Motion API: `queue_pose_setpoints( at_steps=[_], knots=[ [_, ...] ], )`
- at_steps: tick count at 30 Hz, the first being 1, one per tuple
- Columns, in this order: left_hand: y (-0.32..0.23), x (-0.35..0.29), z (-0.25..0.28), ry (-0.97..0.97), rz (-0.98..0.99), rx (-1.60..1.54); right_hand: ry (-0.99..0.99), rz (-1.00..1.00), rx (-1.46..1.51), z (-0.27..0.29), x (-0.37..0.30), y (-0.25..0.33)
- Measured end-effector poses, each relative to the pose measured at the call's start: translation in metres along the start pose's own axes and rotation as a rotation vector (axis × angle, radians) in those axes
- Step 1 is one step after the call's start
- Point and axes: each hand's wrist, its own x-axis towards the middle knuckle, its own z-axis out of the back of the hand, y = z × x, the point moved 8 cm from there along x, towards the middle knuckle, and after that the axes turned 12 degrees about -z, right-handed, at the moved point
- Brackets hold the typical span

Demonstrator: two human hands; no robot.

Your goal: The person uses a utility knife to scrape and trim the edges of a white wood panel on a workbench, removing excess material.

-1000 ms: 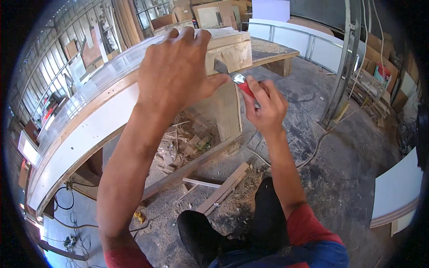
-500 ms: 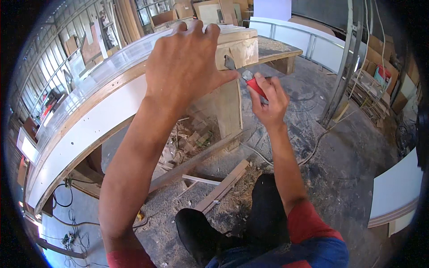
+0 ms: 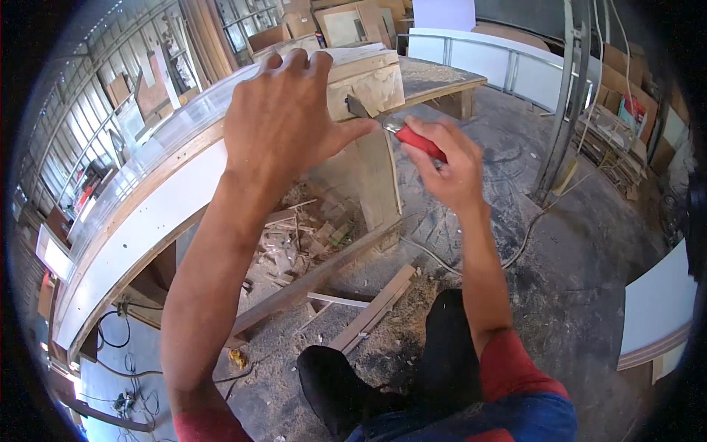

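My left hand [image 3: 283,118] lies over the end of a long workbench [image 3: 184,168] with a white side panel and wooden edges. Its thumb stretches out to the right, and the fingertips are hidden behind the hand. In my right hand [image 3: 453,166] is a red-handled knife [image 3: 420,141] with a silver-coloured neck. The knife's dark blade points left and touches or nearly touches the bench's pale, rough end piece [image 3: 379,85], close by a small dark hole. My left thumb tip is right beside the blade and neck.
Wood scraps [image 3: 294,239] lie under the bench behind a low rail [image 3: 313,276]. Timber strips [image 3: 375,306] and sawdust are on the floor near my knees. A cable [image 3: 434,256] runs toward a metal post [image 3: 563,110] at right. White panels [image 3: 486,62] stand farther back.
The view has shifted slightly, moving the bench end left. My right hand has moved away to the right, and the knife handle now lies flatter. The blade stays at the same spot.
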Motion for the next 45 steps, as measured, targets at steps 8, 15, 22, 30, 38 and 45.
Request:
queue_pose_setpoints(
  at_steps=[8, 15, 22, 30, 38, 45],
  knots=[
    [-0.001, 0.004, 0.0, 0.064, 0.032, -0.021, -0.111, 0.008, -0.058, -0.013, -0.017, -0.006],
    [0.001, 0.002, -0.001, 0.077, 0.034, -0.049, -0.124, -0.093, -0.093, -0.02, -0.024, 0.007],
    [0.0, -0.001, 0.0, 0.089, 0.02, -0.047, -0.172, -0.234, -0.032, -0.031, -0.036, 0.021],
    [0.0, 0.0, 0.003, 0.068, 0.002, -0.047, -0.232, -0.68, 0.644, -0.07, -0.071, 0.003],
    [0.002, -0.001, 0.006, 0.019, -0.078, -0.078, -0.228, -0.303, 0.225, -0.041, -0.032, 0.024],
    [0.005, 0.003, 0.003, 0.076, -0.045, -0.107, -0.226, -0.261, 0.197, -0.049, -0.029, 0.026]
  ],
)
